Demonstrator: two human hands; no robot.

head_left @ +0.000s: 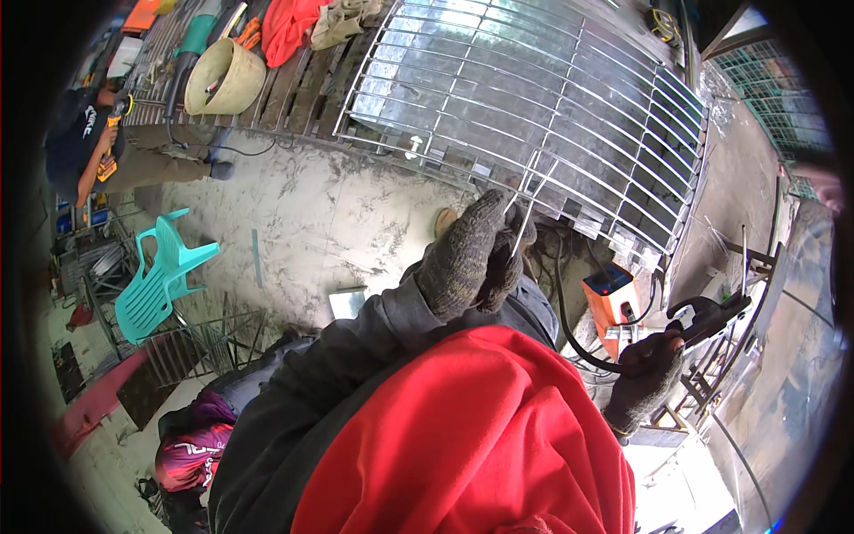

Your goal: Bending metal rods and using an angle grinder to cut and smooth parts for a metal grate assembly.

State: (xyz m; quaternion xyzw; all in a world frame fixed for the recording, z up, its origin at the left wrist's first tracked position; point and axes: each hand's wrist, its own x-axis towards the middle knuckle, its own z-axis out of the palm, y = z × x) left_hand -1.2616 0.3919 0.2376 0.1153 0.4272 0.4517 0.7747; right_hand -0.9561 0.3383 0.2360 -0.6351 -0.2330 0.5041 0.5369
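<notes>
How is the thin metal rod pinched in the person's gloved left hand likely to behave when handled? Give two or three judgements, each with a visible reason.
The thin metal rod is probably light: the left hand holds it by the fingertips alone. It looks stiff, standing straight above the glove without sagging. Being smooth and round, it may slip in the knitted glove or roll if laid down.

steel grille (551, 98) blocks ahead, bare floor (302, 222) open left
</notes>
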